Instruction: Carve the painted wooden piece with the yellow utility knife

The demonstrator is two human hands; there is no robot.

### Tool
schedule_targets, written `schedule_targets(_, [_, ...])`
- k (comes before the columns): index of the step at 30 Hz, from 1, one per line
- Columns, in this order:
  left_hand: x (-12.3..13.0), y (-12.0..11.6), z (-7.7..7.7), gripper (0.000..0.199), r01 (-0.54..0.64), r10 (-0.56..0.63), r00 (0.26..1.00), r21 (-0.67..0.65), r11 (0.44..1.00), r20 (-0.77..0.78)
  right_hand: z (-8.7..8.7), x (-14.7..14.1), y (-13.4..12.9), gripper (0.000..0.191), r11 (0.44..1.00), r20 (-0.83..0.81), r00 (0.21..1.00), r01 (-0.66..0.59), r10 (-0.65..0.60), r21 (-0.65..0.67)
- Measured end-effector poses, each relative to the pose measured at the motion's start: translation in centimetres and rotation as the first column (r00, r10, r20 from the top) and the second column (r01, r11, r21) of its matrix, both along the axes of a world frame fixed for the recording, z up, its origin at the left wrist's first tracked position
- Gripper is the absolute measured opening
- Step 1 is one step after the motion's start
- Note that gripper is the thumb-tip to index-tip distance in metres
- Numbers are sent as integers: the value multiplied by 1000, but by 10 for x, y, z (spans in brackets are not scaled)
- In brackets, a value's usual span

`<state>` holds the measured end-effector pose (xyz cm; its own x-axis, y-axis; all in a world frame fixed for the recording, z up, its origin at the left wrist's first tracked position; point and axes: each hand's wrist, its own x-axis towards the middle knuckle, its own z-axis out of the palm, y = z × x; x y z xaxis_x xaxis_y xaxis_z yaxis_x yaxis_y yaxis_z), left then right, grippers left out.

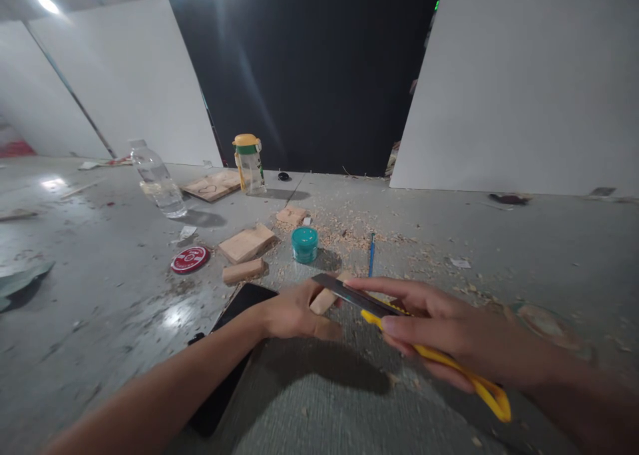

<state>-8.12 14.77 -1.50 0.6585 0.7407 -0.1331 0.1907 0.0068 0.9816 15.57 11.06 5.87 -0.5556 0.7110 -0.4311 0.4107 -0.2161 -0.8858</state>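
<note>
Low in the middle of the head view, my left hand (pixel 294 312) is closed around a small pale block of wood (pixel 325 299). My right hand (pixel 434 328) grips a yellow utility knife (pixel 444 360), its forefinger stretched along the top of the tool. The knife's long dark blade (pixel 344 294) points left and lies across the wood in the picture; whether it touches the wood I cannot tell. The fingertips of my left hand are partly hidden behind the wood and blade.
Beyond my hands stand a teal jar (pixel 304 245), a blue pen-like stick (pixel 371 255) and scattered wood shavings (pixel 344 232). Wooden blocks (pixel 247 242), a red round lid (pixel 190 259), a water bottle (pixel 158 182) and a yellow-capped bottle (pixel 248 165) are farther left. A black flat device (pixel 219 382) lies under my left forearm.
</note>
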Motion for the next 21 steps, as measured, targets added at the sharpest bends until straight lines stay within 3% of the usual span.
schedule_targets(3, [0,0,3,44,-57,59,998,-90,994,18,2,0,-3,56,1000,-4,1000,-2,2,8])
schedule_targets(11, [1,0,4,40,-51,51,999,-105,993,-4,3,3,1,55,992,101,993,45,-58,121])
schedule_targets(21, [3,0,5,40,-76,77,997,-48,996,13,1,3,1,56,996,121,993,2,-13,84])
